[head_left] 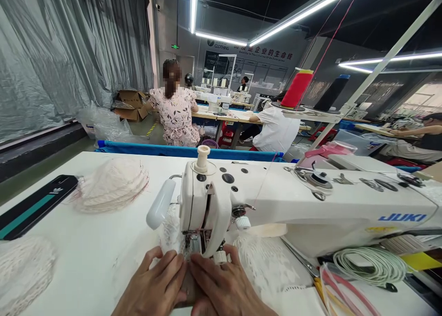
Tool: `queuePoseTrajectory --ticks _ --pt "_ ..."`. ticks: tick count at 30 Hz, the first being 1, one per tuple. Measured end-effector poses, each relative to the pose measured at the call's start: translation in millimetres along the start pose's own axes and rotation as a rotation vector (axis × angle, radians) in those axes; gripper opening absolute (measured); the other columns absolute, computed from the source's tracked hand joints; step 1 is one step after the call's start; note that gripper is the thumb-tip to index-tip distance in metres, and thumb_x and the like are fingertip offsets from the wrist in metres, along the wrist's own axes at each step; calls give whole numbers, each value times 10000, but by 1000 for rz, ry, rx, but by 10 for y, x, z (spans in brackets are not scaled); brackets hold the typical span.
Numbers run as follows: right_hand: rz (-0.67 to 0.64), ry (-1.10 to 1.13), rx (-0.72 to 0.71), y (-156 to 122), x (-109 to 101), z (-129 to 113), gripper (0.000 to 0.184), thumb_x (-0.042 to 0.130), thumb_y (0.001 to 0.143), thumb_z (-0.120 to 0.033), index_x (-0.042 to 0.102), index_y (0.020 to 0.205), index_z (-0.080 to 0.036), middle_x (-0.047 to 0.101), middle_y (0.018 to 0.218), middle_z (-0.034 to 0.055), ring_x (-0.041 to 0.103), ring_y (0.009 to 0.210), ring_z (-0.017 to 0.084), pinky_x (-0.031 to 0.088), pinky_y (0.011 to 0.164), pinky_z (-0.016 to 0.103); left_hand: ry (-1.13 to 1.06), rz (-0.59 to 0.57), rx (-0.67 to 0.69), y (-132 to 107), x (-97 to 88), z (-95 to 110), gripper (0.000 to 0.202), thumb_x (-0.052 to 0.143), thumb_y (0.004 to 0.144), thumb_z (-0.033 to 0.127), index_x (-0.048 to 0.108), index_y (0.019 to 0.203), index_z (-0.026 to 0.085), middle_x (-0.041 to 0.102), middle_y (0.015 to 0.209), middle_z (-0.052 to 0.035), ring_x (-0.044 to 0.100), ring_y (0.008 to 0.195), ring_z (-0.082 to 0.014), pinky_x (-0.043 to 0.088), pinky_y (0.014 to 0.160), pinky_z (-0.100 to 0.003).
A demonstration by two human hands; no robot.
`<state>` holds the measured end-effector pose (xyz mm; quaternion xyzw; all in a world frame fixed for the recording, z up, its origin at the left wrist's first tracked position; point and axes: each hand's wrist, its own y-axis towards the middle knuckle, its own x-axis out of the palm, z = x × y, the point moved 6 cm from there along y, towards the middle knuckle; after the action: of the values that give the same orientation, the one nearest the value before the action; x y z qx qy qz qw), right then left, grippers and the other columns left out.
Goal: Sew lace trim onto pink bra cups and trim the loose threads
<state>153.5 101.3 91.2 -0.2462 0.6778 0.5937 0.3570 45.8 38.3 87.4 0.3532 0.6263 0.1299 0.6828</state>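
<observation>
A white sewing machine (276, 201) stands before me, its needle and presser foot area low in the middle. My left hand (155, 281) is just left of the presser foot, fingers bent and pressed together on white lace fabric (171, 226). On the other side, my right hand (226, 284) has its fingers curled close to the foot, gripping the work. The fingertips of both hands nearly meet in front of the needle and cover much of the fabric there. More white lace (264, 261) lies under the machine arm, right of my right hand.
Stacked white lace cups (112, 185) and another lace pile (26, 272) lie left, near a black-and-teal case (37, 205). Scissors (302, 258) and coiled pale green cord (371, 265) sit right. A red thread cone (297, 88) stands above. Other people work beyond.
</observation>
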Motion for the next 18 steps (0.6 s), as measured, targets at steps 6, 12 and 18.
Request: queuePoseTrajectory --ticks 6,12,18 --pt "-11 -43 -2 -28 55 21 620 233 883 -652 613 991 -175 669 903 76 549 717 194 322 733 361 -42 -21 -38 -37 61 -80 317 312 998 262 610 998 153 680 897 -7 575 888 -152 314 812 -349" --pt "28 10 19 -6 20 18 590 228 905 -618 609 986 -174 672 866 70 555 743 202 320 755 368 26 -83 -62 -43 92 -135 347 306 989 345 594 1046 162 677 948 -41 563 953 -187 287 867 -387" --pt "-34 109 91 33 -22 19 460 237 968 -495 590 949 -201 653 830 44 565 734 193 340 761 368 46 -10 -56 12 -14 -89 352 304 988 347 606 1004 167 679 966 -38 568 946 -180 315 851 -367"
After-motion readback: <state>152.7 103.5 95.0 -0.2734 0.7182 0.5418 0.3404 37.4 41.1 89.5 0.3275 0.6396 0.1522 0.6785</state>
